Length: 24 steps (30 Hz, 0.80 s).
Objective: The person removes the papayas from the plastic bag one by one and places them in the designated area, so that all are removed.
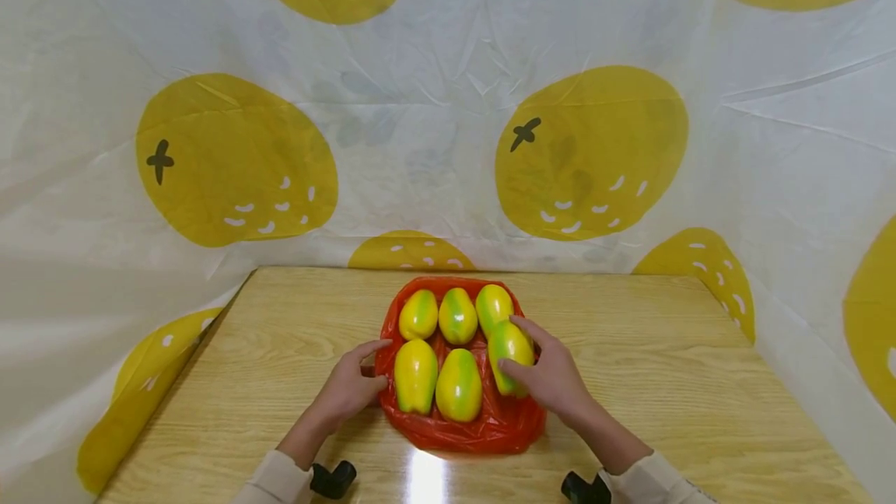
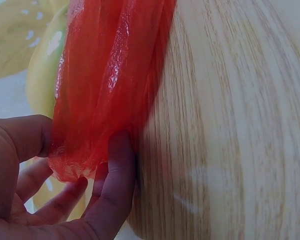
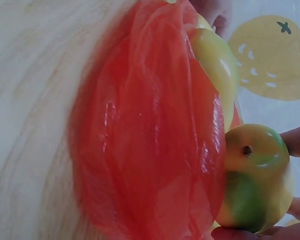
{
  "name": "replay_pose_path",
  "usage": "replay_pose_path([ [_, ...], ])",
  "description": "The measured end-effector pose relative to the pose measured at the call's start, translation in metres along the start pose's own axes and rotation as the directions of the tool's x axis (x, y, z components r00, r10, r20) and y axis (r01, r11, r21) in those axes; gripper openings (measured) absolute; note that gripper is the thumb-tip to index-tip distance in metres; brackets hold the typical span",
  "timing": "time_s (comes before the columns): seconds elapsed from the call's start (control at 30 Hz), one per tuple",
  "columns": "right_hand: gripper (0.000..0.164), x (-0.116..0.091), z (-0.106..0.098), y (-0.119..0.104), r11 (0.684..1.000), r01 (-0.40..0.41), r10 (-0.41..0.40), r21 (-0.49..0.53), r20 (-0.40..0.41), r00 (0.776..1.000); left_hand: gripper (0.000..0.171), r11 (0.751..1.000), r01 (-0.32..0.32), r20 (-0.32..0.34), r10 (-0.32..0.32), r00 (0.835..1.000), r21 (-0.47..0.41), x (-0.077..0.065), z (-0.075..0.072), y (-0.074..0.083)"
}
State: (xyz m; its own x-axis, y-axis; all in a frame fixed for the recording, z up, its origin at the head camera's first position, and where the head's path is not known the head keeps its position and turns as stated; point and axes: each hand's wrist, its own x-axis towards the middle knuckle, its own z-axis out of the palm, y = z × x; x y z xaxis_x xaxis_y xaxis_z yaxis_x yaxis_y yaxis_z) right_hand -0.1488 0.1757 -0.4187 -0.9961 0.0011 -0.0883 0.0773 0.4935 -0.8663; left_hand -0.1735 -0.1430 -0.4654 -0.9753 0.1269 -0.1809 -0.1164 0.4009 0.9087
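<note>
A red plastic bag (image 1: 462, 434) lies spread open on the table, its rim ringed by folds. Two rows of glossy yellow-green mangoes (image 1: 458, 385) sit in it. My right hand (image 1: 553, 372) grips one mango (image 1: 509, 344) at the bag's right side, thumb on the near face and fingers on the far side. That mango (image 3: 255, 175) shows its dark stem spot and a green patch in the right wrist view. At the left rim, my left hand (image 1: 357, 379) holds the bag's edge (image 2: 100, 100) between thumb and fingers.
The wooden table (image 1: 665, 348) extends on both sides of the bag. Behind and around it hangs a white cloth (image 1: 420, 154) printed with large yellow fruits. Black wrist mounts (image 1: 332, 479) are strapped at both cuffs.
</note>
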Motion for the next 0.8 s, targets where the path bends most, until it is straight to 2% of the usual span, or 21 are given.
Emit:
replay_pose_path([
  [0.4,0.073,0.007,-0.011,-0.001,0.999,0.039,-0.039,0.027,-0.002,0.999,0.06,1.0,-0.025,0.002,0.025,1.0,-0.01,0.001,0.0,-0.002],
  [0.8,0.074,0.011,-0.023,-0.003,0.997,0.066,-0.067,-0.044,-0.022,0.998,0.06,0.999,-0.023,-0.003,0.023,1.0,-0.033,0.0,-0.001,-0.001],
])
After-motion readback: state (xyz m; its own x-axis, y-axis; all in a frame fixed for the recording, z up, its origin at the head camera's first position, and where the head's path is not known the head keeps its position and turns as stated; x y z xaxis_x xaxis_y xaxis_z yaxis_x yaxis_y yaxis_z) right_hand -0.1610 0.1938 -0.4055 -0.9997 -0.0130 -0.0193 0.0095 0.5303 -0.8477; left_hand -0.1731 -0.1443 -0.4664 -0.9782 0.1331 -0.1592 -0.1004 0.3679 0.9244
